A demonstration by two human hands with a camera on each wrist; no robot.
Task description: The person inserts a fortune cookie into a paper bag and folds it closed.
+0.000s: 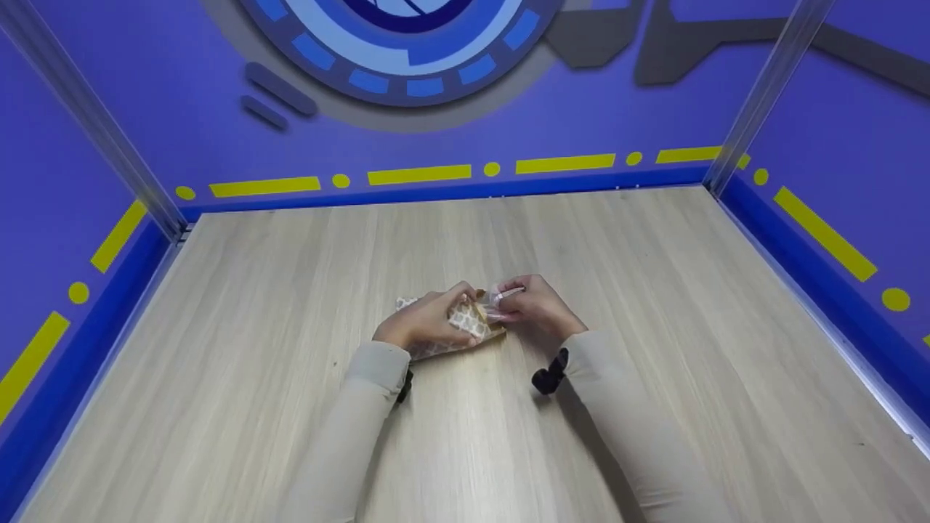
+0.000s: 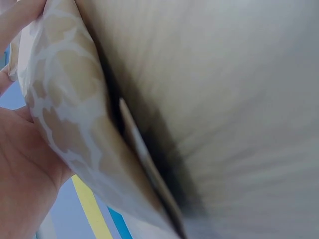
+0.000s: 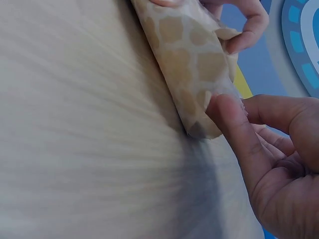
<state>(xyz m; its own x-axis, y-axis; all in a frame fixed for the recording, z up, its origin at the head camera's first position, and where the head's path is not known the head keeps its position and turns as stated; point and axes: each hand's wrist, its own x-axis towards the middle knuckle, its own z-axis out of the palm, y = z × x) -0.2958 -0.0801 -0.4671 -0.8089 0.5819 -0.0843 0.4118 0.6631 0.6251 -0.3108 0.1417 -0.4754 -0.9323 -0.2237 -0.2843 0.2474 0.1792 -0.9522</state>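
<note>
A package with a tan-and-white giraffe print is tilted over the table, its right end open with a flap showing. My left hand grips it from the left, fingers over the top and thumb on the near side. At the open end my right hand pinches clear plastic between thumb and fingers. In the left wrist view, the printed side curves past my palm, and a thin flap edge stands off below it. The right wrist view shows my thumb and forefinger pinching at the package's end. The package's contents are hidden.
The wood-grain table spreads out around both hands. Blue-purple panels with yellow markings stand behind and at both sides, joined by metal posts at the corners. A black wrist camera sits at the right cuff.
</note>
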